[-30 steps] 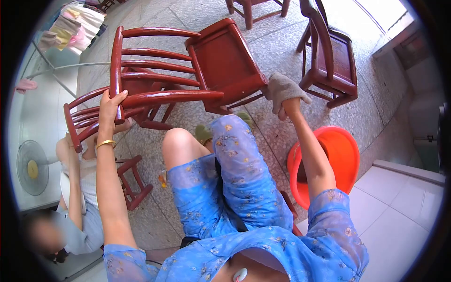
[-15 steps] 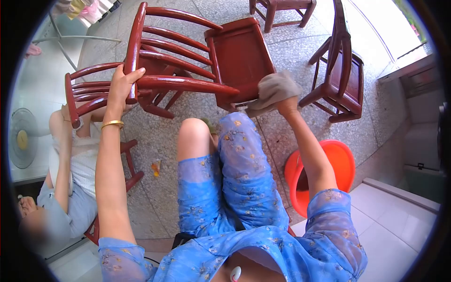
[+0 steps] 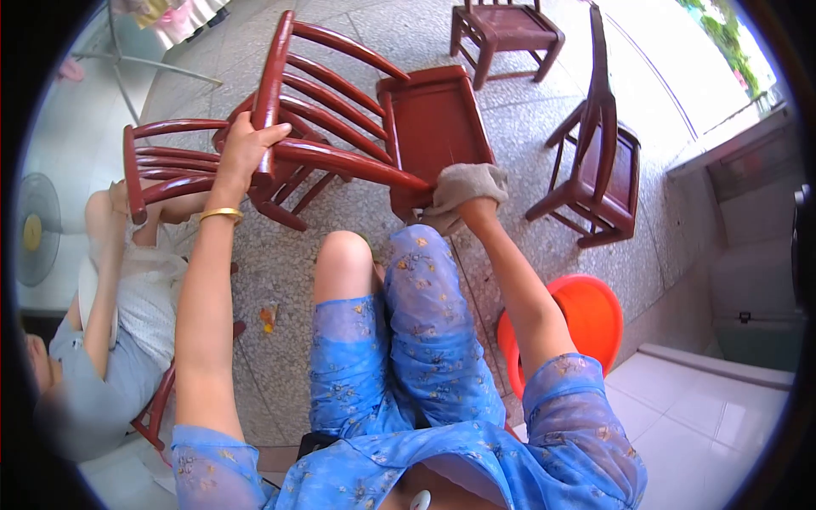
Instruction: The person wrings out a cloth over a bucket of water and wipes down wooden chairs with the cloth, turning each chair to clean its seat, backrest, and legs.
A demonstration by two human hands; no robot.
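A glossy dark red wooden chair (image 3: 438, 119) is in front of me, its slatted back toward my left. My left hand (image 3: 246, 153), with a gold bangle at the wrist, is closed around the end rail of that back. A damp-looking grey cloth (image 3: 470, 181) is in my right hand (image 3: 478, 211), whose fingers are mostly covered by it. The cloth presses against the chair where the near back post meets the seat's corner.
Another red chair (image 3: 174, 161) stands at left, beside a seated person (image 3: 110, 331). Two more chairs, one brown-red (image 3: 608, 161) and one farther back (image 3: 510, 34), are on the speckled floor. An orange-red bucket (image 3: 591, 314) sits under my right forearm. A fan (image 3: 38, 229) is far left.
My right hand has moved left with the cloth, from beside the seat onto the chair's near post. My left hand keeps its grip on the rail. The view has shifted slightly.
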